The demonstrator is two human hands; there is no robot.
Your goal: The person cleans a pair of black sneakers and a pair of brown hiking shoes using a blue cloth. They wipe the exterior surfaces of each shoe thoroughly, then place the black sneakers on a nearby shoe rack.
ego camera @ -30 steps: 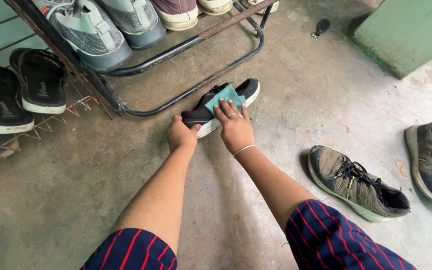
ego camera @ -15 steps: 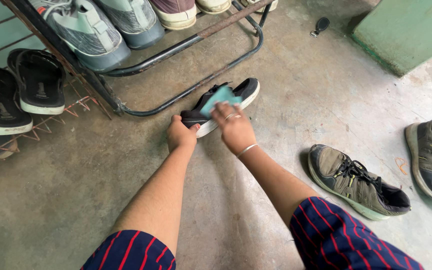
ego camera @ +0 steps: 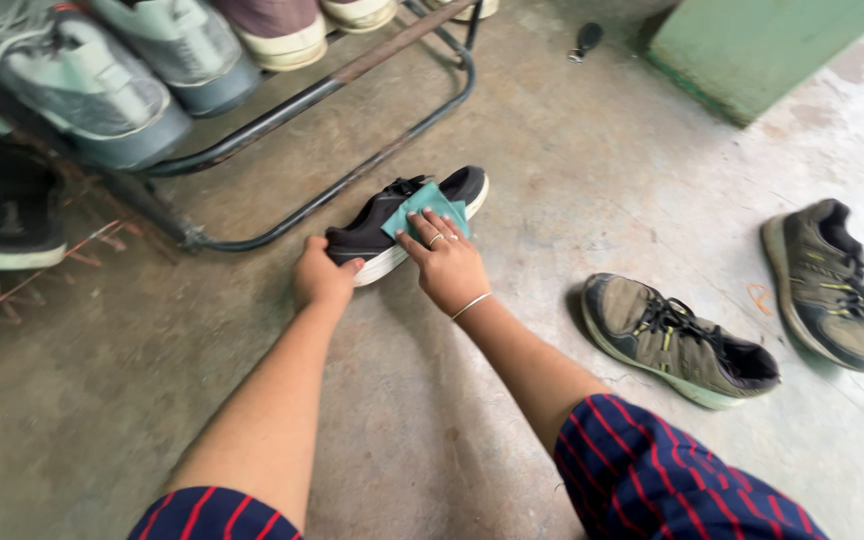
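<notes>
My left hand (ego camera: pixel 320 278) gripped the toe of the black low-top sneaker with a white sole (ego camera: pixel 392 225), which lay on the bare concrete floor (ego camera: pixel 432 420) just past my fingers. My right hand (ego camera: pixel 449 268) pressed a folded teal cloth (ego camera: pixel 424 206) flat-fingered onto its upper. Two worn olive-grey laced sneakers (ego camera: pixel 682 340) sat well right of my fingers, looking dusty, untouched.

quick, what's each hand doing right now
Left hand: closed on the toe end of the black shoe, holding it on the floor.
Right hand: fingers flat, pressing a green cloth onto that shoe.
</notes>
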